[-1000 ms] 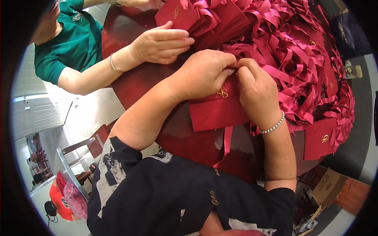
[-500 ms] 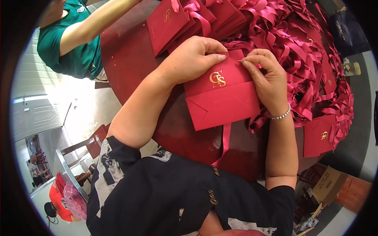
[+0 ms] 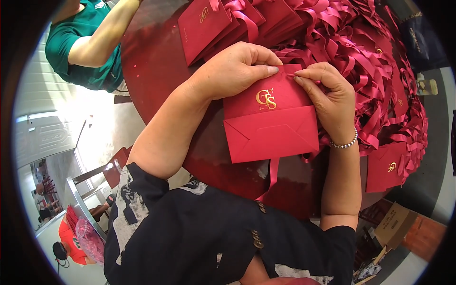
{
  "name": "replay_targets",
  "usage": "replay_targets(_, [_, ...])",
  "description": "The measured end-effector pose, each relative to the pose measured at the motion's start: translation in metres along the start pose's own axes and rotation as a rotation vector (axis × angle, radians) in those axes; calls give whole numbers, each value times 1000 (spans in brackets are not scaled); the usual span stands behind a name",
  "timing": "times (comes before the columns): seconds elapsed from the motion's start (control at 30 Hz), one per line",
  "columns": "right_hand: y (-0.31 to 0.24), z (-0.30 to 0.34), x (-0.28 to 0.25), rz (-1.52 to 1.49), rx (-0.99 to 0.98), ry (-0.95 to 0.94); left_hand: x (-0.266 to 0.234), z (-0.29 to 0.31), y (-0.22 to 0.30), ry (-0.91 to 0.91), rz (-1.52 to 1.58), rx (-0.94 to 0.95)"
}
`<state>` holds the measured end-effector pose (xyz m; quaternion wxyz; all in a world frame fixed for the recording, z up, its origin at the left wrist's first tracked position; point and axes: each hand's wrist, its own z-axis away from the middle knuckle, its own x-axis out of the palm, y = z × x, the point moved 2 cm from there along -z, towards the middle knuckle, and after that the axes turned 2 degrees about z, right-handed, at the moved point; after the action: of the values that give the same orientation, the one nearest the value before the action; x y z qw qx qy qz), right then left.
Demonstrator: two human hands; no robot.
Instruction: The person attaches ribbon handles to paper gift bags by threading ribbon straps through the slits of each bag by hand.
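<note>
A flat folded red paper gift bag with a gold emblem lies on the dark red round table in front of me, its folded base toward me. My left hand pinches the bag's far top edge. My right hand, with a bead bracelet at the wrist, pinches the same edge just to the right, fingertips almost meeting the left thumb. A red ribbon trails from under the bag toward my body.
A big heap of red bags with ribbon handles covers the table's far right half. More flat red bags lie at the far middle. A person in a green shirt sits at the upper left. A cardboard box stands lower right.
The bag has been pulled flat toward me and its face uncovered. Both my hands shifted to its far edge. The other person's hand has left the table middle.
</note>
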<state>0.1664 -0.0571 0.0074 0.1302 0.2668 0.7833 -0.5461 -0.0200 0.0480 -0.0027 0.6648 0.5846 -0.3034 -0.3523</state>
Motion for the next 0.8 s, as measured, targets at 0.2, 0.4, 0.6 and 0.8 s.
replay_targets(0.2, [-5, 0, 4, 32, -30, -32, 1, 0, 0, -8, -122, 21])
replay_targets(0.4, [0, 0, 6, 69, -92, -9, 5, -2, -2, 35, -203, 137])
replay_targets(0.6, [-11, 6, 14, 324, -179, -3, 10, 0, 2, 31, -354, 239])
replay_targets(0.8, [-17, 7, 20, 499, -259, -14, 13, 2, 1, 51, -439, 288])
